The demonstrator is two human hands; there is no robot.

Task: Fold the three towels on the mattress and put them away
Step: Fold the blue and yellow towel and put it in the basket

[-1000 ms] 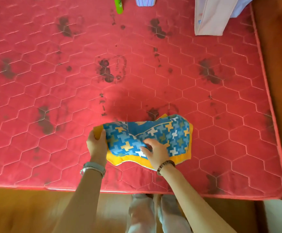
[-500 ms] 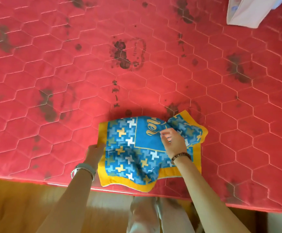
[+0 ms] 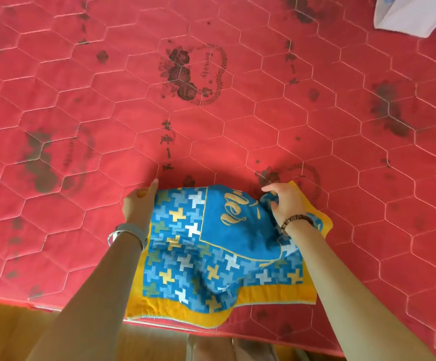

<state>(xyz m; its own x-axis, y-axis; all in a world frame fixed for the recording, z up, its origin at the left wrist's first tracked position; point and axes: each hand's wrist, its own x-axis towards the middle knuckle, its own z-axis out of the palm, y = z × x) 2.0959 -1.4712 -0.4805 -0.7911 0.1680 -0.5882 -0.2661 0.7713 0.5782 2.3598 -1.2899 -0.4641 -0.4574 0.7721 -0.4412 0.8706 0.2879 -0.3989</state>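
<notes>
My left grip (image 3: 140, 204) sits at the far left corner of the towel (image 3: 211, 256), thumb stretched out along the mattress (image 3: 237, 100) and the yellow border pinched against my palm. A pale band (image 3: 128, 233) circles that wrist. The towel, blue with a pinwheel pattern and a broad yellow edge, lies rumpled between my two arms near the front of the red quilted mattress. Its middle is humped up, and its near left corner droops just over the mattress edge. A plain blue panel with yellow script shows on its far half. My right grip (image 3: 285, 204) is closed on a bunch of blue fabric at the far right corner, fingers curled into the cloth, with a beaded bracelet (image 3: 297, 221) on the wrist. Well apart, at the far right of the mattress, lies a pale cloth (image 3: 406, 16)
</notes>
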